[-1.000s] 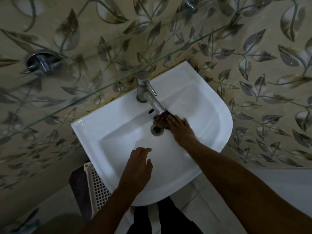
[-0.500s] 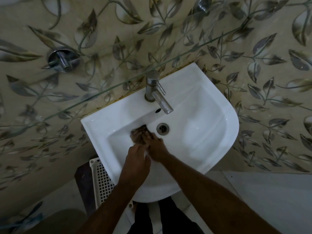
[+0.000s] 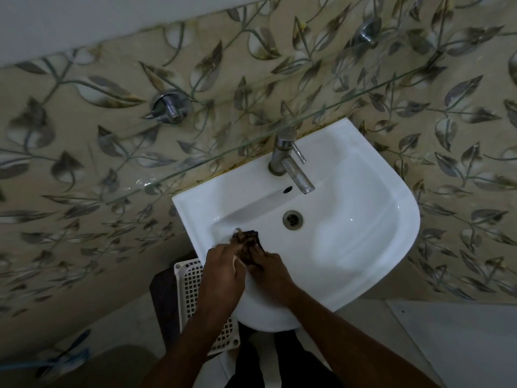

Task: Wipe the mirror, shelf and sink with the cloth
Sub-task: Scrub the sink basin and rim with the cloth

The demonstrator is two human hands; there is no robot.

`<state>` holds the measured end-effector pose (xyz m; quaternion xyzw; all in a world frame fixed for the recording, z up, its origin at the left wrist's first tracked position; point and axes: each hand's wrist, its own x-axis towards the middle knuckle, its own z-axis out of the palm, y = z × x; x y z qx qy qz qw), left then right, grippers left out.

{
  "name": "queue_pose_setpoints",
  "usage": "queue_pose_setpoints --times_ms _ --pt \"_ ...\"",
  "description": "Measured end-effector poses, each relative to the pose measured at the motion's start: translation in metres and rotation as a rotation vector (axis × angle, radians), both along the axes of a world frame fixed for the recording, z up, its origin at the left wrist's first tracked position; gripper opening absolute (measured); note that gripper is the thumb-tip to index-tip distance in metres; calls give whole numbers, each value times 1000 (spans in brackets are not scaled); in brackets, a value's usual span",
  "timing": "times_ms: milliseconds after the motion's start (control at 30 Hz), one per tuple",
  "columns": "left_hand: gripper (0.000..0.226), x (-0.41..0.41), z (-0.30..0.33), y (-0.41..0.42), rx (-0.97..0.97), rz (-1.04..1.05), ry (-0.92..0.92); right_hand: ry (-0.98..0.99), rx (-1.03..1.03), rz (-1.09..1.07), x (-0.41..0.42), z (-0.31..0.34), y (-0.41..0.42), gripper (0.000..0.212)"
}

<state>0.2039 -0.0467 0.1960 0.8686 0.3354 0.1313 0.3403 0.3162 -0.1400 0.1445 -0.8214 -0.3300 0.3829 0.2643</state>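
Both hands are bunched over the cloth (image 3: 247,243) at the near-left inside of the sink (image 3: 363,247) basin, prob. wringing or re-folding it before more wiping. Left hand (image 3: 223,271) comes over the near rim w/ fingers curled round the cloth's near end; right hand (image 3: 270,271) sits just beside it, touching, fingers curled in and pinching the other side. Exact finger positions are hard to read, since the light is dim and the hands overlap. The far end of the cloth pokes out past the fingertips and rests on the white basin wall, left of the drain (image 3: 292,219) and apart from it. Holding it low in the bowl makes sense: drips stay in the sink.

The tap (image 3: 291,161) stands at the far edge, spout angled over the basin; no water visible running. The glass shelf (image 3: 195,166) runs across the tiled wall above and to the far-left of the sink, nothing on it that I can see. No mirror in view.

Count: 2 hands, 1 cloth, 1 sink, 1 drain, 1 tap, 1 shelf, 2 chrome wall fittings (left one (image 3: 169,106), far-right one (image 3: 366,33)), 1 white lattice basket (image 3: 193,292) on the floor, near-left under the sink.
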Motion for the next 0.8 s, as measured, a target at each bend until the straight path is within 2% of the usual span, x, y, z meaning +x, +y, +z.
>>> queue_pose_setpoints --times_ms 100,200,333,433,533,600,700,800 --pt "23 -4 -4 8 -3 34 -63 117 62 -33 -20 34 21 36" --pt "22 -10 -4 14 11 116 -139 160 116 -50 -35 46 26 35" --pt "32 -18 -12 15 -14 187 -147 79 96 39 -39 42 3 36" --pt "44 -28 -10 13 -36 175 -77 44 7 40 -32 35 -12 34" --pt "45 -36 5 14 -2 163 -67 -21 7 85 -40 43 -5 29" --pt "47 -42 7 20 1 185 -49 -80 72 51 -51 55 11 33" --pt "46 -47 7 30 -2 189 -11 -120 223 -75 -62 56 37 49" --pt "31 -48 11 34 5 192 -36 -146 230 -88 -62 41 55 60"
